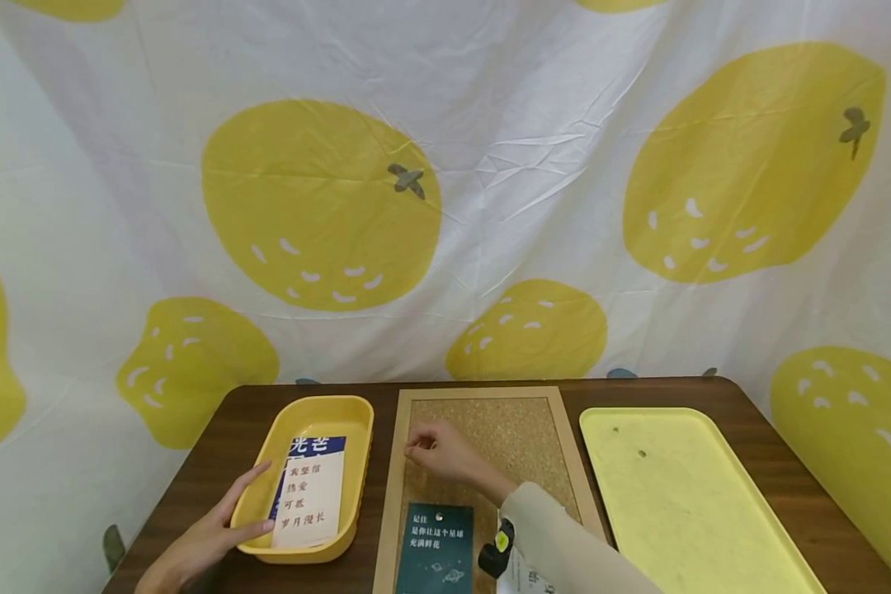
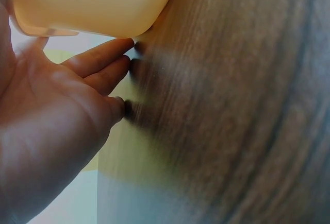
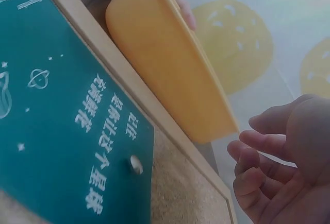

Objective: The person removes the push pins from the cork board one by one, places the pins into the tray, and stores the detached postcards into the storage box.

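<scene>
My left hand (image 1: 211, 524) grips the left side of a yellow plastic tub (image 1: 366, 462), thumb and index finger over its rim. Its other fingers (image 2: 105, 72) reach down outside to the tabletop. Inside the tub, a white card (image 1: 313, 505) with red Chinese writing overlaps a blue card (image 1: 325, 445). My right hand (image 1: 445, 451) hovers over the left side of a cork board (image 1: 516, 429), fingers loosely curled, with nothing visible between them. Below it, a dark green card (image 1: 436, 549) with white writing lies on the board, a silver tack (image 3: 136, 164) at its top.
A white printed card (image 1: 523, 575) lies partly hidden under my right forearm. To the right of the cork board is a pale yellow tray (image 1: 683, 487) with two small dark marks. Behind the dark wooden table (image 1: 215, 437) hangs a lemon-print cloth (image 1: 512, 206).
</scene>
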Demonstrator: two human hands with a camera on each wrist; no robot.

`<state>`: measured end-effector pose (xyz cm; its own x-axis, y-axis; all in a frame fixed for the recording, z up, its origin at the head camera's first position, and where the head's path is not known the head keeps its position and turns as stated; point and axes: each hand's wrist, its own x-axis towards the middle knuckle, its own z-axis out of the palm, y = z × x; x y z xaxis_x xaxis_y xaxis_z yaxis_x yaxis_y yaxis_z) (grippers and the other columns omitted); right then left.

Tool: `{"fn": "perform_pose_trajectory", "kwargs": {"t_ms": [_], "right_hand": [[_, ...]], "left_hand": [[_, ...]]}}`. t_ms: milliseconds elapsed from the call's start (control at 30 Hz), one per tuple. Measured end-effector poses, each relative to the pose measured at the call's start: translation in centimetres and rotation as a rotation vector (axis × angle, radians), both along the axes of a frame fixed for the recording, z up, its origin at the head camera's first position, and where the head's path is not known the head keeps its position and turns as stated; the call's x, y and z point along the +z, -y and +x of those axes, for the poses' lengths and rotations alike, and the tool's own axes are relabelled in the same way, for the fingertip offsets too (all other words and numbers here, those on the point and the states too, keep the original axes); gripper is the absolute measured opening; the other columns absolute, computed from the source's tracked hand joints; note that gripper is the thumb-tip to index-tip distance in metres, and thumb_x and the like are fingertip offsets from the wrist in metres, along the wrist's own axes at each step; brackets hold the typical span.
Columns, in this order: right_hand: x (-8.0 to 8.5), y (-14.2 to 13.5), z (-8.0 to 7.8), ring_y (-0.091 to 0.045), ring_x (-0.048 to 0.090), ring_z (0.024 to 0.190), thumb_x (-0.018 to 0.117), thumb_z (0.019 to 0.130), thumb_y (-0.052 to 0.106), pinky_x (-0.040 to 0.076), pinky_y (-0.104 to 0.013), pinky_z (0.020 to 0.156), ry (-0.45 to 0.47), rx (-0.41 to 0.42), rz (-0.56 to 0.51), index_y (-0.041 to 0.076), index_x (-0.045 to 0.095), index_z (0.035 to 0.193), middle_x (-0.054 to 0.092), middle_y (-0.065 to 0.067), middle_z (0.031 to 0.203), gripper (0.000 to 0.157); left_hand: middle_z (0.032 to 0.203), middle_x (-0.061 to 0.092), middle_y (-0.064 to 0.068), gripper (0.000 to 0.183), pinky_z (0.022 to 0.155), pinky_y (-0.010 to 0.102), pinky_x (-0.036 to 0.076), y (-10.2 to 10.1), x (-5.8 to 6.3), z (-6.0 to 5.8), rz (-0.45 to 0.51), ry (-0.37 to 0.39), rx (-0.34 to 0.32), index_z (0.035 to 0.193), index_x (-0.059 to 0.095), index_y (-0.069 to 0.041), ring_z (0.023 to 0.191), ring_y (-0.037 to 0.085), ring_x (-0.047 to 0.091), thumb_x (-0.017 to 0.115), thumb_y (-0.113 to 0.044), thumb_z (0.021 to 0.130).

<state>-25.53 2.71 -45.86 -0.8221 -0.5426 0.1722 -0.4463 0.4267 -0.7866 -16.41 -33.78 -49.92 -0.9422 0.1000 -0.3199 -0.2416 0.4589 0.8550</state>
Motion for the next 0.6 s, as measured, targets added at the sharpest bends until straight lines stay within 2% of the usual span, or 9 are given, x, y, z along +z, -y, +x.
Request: {"fn": "perform_pose_trajectory", "kwargs": {"t_ms": [200, 367, 600], "right_hand": [[-0.2, -1.0, 0.2, -0.007, 0.052, 0.074, 0.064, 0.093, 0.006, 0.047, -0.023, 0.066, -0.039, 0.03, 0.001, 0.002, 0.072, 0.087, 0.063, 0.002, 0.081, 0.011], [-0.5, -1.8, 0.5, -0.007, 0.051, 0.073, 0.064, 0.094, 0.008, 0.044, -0.022, 0.064, -0.03, 0.039, 0.005, 0.001, 0.073, 0.089, 0.06, 0.002, 0.078, 0.012], [-1.0, -3.0, 1.0, -0.006, 0.053, 0.073, 0.063, 0.094, 0.005, 0.045, -0.021, 0.065, -0.005, 0.086, 0.022, 0.0, 0.073, 0.093, 0.065, 0.001, 0.08, 0.011]], "left_hand": [[0.16, 0.005, 0.025, 0.09, 0.113, 0.067, 0.023, 0.1, -0.1, -0.1, -0.006, -0.015, -0.013, 0.158, 0.01, -0.024, 0.139, 0.046, 0.025, 0.07, -0.031, 0.092], [0.161, 0.006, 0.025, 0.089, 0.113, 0.066, 0.024, 0.1, -0.2, -0.1, -0.007, -0.021, -0.014, 0.158, 0.011, -0.025, 0.139, 0.045, 0.026, 0.07, -0.03, 0.092], [0.16, 0.008, 0.025, 0.089, 0.113, 0.062, 0.028, 0.2, -0.3, 0.0, 0.005, -0.027, -0.017, 0.158, 0.01, -0.023, 0.137, 0.043, 0.03, 0.069, -0.028, 0.093]]}}
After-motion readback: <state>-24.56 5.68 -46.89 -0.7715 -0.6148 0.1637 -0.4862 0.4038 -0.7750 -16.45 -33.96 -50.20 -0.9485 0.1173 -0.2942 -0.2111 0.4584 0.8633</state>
